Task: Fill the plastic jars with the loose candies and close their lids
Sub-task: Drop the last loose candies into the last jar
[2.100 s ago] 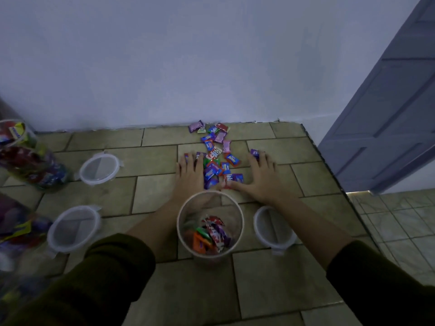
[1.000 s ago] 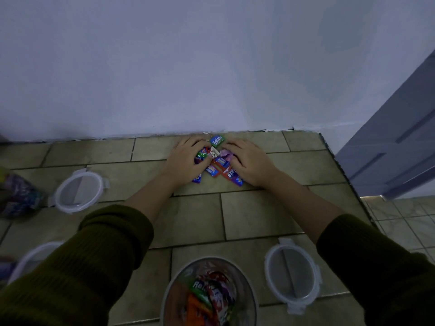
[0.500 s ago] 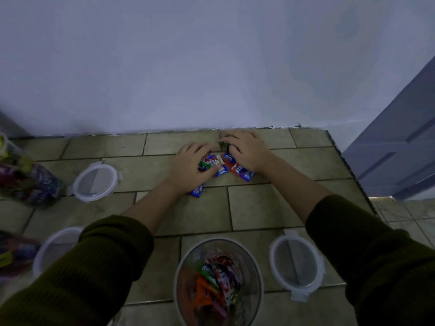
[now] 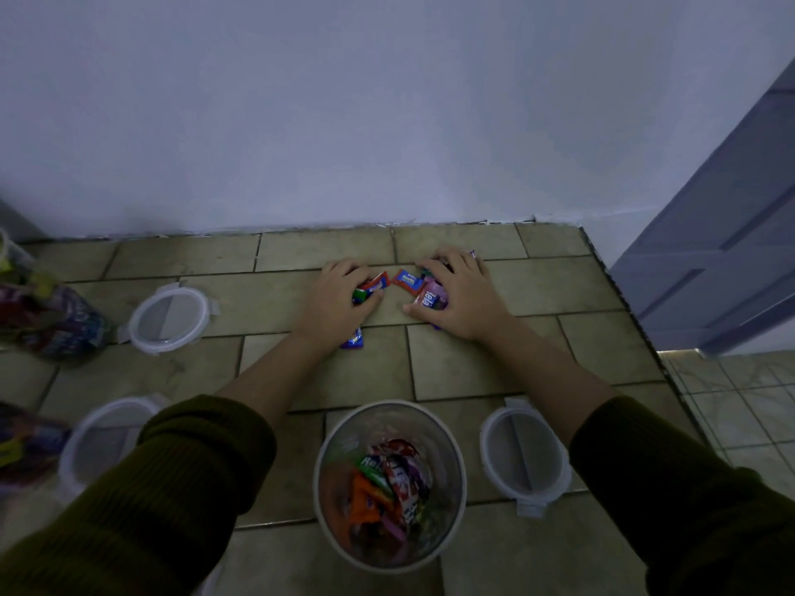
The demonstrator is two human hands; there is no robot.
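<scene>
Nearest, the open jar [image 4: 461,475] is standing upright on the tiled floor [image 4: 172,372] between the 2 dark green sleeves [image 4: 172,488], its mouth facing up and its long axis running vertically. Wrapped candies are filling only its bottom. The right lid [image 4: 522,455] is lying flat just beside it. The near left lid [image 4: 103,440] is lying well apart from it, partly behind the left sleeve. A blurred candy-filled jar [image 4: 21,445] is showing at the left edge.

Beyond the jar, bare tiles are leaving open room up to the hands. To the right, the floor's dark edge [image 4: 623,303] is running diagonally, with lower tiles [image 4: 753,402] past it.

A blue candy [image 4: 352,338] is lying flat beside the left wrist, its long axis pointing roughly near to far. The left hand [image 4: 340,301] is curling its fingers around part of the loose candies [image 4: 370,288]. The right hand [image 4: 458,294] is cupping the rest, fingers bent over them and thumb lying along the tile. Between the hands, an orange candy [image 4: 406,279] is lying flat, long axis running left to right.

Farther left, the far left lid [image 4: 170,318] is lying flat near a second filled jar [image 4: 51,320]. The wall [image 4: 387,122] is closing the far side, just beyond the hands, and a grey door [image 4: 731,251] is standing at the right.
</scene>
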